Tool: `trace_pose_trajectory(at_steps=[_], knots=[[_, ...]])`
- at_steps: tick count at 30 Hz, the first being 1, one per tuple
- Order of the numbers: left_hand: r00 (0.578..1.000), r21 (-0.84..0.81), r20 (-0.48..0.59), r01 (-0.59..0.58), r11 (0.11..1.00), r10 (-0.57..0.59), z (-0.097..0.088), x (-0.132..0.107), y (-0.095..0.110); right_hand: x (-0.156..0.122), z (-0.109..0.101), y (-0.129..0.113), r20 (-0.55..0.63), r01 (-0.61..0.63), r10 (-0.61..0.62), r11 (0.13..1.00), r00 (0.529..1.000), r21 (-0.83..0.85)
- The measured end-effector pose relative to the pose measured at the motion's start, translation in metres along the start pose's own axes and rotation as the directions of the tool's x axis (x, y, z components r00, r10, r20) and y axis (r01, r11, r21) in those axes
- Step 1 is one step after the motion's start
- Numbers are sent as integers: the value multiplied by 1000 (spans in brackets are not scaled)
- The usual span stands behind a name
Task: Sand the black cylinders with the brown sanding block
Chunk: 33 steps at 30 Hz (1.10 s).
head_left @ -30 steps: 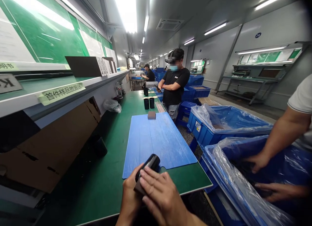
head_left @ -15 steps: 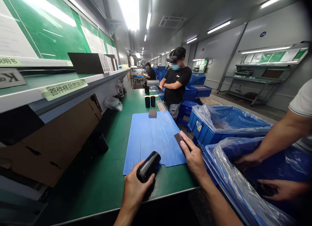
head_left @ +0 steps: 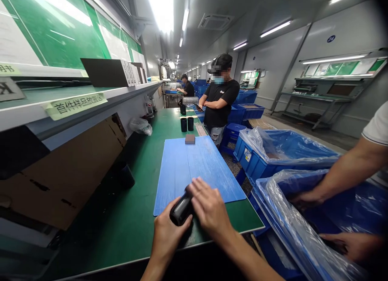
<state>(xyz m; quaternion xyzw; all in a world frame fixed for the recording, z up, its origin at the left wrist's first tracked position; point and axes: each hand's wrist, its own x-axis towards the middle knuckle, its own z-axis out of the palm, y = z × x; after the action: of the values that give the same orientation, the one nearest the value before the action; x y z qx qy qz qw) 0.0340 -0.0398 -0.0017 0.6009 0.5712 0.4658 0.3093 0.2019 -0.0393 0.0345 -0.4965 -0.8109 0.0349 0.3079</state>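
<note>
Your left hand (head_left: 168, 227) curls around a black cylinder (head_left: 182, 210), which sits at the near edge of a blue plastic mat (head_left: 212, 172). Your right hand (head_left: 209, 208) lies over the cylinder's far end, touching it; you cannot tell whether it grips. Ahead of your hands, a small brown block (head_left: 190, 139) rests on the mat, with two black cylinders (head_left: 183, 125) beyond it. To your right, a co-worker's hands (head_left: 304, 198) reach into a plastic-lined blue bin (head_left: 274, 200).

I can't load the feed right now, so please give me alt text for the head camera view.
The person's left hand grips a black cylinder above a green workbench, with the right hand laid over it, at a blue mat. To the right, a co-worker's hands reach into a lined blue crate.
</note>
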Motion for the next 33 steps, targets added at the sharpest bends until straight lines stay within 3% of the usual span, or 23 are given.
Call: trace_pose_trajectory(at_steps=[3, 6, 9, 10, 12, 14, 16, 18, 20, 22, 25, 27, 28, 31, 33], knots=[[999, -35, 52, 13, 999, -12, 1, 1, 0, -1, -1, 0, 48, 154, -155, 988, 987, 12], [1000, 27, 14, 19, 999, -19, 2, 1, -1, -3, 0, -6, -17, 6, -7, 1000, 1000, -15], [999, 36, 44, 2, 999, -4, 2, 1, -3, -2, 2, -2, 41, 65, -66, 997, 997, 33], [999, 41, 50, -5, 999, 3, 2, 1, -3, 1, 1, 5, 32, 69, -71, 995, 997, 66], [999, 77, 32, -15, 997, 12, 2, 1, -3, 9, -4, 29, -60, -39, 46, 993, 997, 114], [1000, 120, 7, -17, 993, 17, 1, 1, -2, 18, -14, 61, -175, -179, 202, 974, 964, 143], [1000, 145, 6, -20, 989, 19, 1, 1, 0, 23, -25, 89, -256, -229, 270, 957, 928, 177], [1000, 159, 12, -23, 987, 21, 1, 2, 0, 21, -30, 101, -319, -253, 317, 940, 893, 226], [1000, 174, 9, -20, 985, 18, 1, 2, -1, 14, -29, 92, -336, -274, 354, 925, 873, 263], [1000, 180, 3, -14, 984, 13, 2, 2, -2, 5, -22, 67, -306, -264, 332, 934, 893, 241], [1000, 153, 21, 15, 988, -18, 3, 1, -3, -3, -8, 21, -147, -72, 90, 990, 985, 120], [999, 131, 41, 29, 991, -35, 3, 0, -3, -3, -1, 4, -30, 66, -65, 996, 997, 53], [999, 129, 38, 25, 991, -30, 3, 0, -3, -2, 2, 1, -9, 72, -72, 997, 997, 26], [1000, 144, -2, -22, 989, 23, 3, -1, -3, 2, 7, 3, -84, -73, 69, 996, 994, -50], [999, 137, 9, -32, 990, 31, 3, -1, -3, 2, 9, 4, -50, -21, 17, 997, 999, -74]])
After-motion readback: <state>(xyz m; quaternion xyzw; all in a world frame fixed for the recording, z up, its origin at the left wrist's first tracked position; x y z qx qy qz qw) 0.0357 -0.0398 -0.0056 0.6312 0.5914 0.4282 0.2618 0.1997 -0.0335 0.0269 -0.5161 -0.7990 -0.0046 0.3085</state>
